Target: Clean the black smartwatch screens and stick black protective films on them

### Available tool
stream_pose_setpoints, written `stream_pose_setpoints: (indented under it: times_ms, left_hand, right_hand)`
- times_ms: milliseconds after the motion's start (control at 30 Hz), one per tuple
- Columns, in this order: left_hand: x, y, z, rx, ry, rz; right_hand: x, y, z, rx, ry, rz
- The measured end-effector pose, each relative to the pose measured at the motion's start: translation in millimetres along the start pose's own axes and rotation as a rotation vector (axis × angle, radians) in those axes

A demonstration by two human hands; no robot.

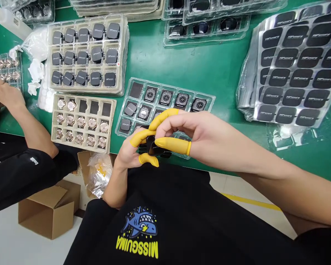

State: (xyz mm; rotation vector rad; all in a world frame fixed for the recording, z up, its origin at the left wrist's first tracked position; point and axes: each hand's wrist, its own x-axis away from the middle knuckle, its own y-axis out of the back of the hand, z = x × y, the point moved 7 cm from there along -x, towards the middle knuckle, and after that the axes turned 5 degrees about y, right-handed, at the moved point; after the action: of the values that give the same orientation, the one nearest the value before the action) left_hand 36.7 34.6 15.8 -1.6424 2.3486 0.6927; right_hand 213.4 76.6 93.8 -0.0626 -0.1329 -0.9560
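Yellow-capped fingers close around a dark watch [151,148] above the counter's [226,73] near edge. The left hand [129,151] grips it from the side; the right hand [191,132] lays its thumb on the black face, though whether its fingers pinch anything cannot be told. The step appears to be close handling of that face, which calls for a steady left hold and a light right touch.

Just beyond, a clear tray [213,98] carries watches, several with round sensors up; its top-left compartment shows only a dark flat square. To the left, a beige tray [113,114] holds twelve rose-gold watches, three compartments without one. Farther off, stacked trays [125,62] bear fifteen black square faces, labelled film sheets [296,78] pile up at right, and clear trays [205,40] at the back hold dark pieces.
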Motion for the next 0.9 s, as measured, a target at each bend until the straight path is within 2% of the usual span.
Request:
stream_pose_setpoints:
  times_ms: [100,600,900]
  left_hand:
    - [-1,0.8,-2,0.002,-0.025,-0.005]
    - [-5,5.1,-5,-0.003,0.024,0.020]
    - [3,3.1,7,0.121,0.126,0.019]
  right_hand:
    - [0,-1,-3,0.001,-0.003,0.000]
    - [-4,-4,-4,0.029,0.033,-0.013]
    - [-7,-4,-4,0.022,0.030,0.027]
